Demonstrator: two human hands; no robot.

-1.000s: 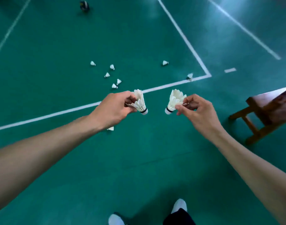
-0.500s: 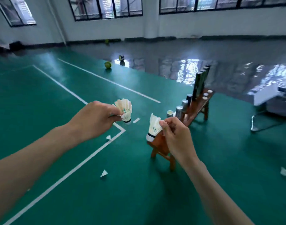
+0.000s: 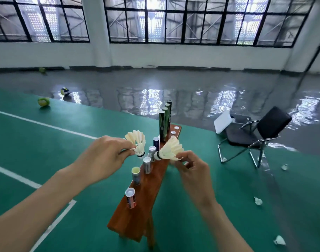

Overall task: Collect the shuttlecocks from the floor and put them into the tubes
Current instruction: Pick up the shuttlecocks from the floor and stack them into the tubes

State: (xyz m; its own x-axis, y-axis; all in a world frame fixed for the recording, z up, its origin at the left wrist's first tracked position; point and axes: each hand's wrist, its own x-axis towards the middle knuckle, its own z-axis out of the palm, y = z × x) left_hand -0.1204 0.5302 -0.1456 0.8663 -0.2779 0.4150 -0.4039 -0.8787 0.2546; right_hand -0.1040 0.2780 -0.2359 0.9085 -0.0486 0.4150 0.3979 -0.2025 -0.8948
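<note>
Head view: we have swung from the scattered floor to face the wooden bench [image 3: 152, 180]. Our left hand [image 3: 103, 157] and right hand [image 3: 192, 170] each pinch a feather shuttlecock [image 3: 137, 140] [image 3: 171, 149] above its open tubes [image 3: 147, 164], so loading seems next.

Head camera looks forward and down over bench [image 3: 137, 211] toward the windows [image 3: 192, 20].
</note>
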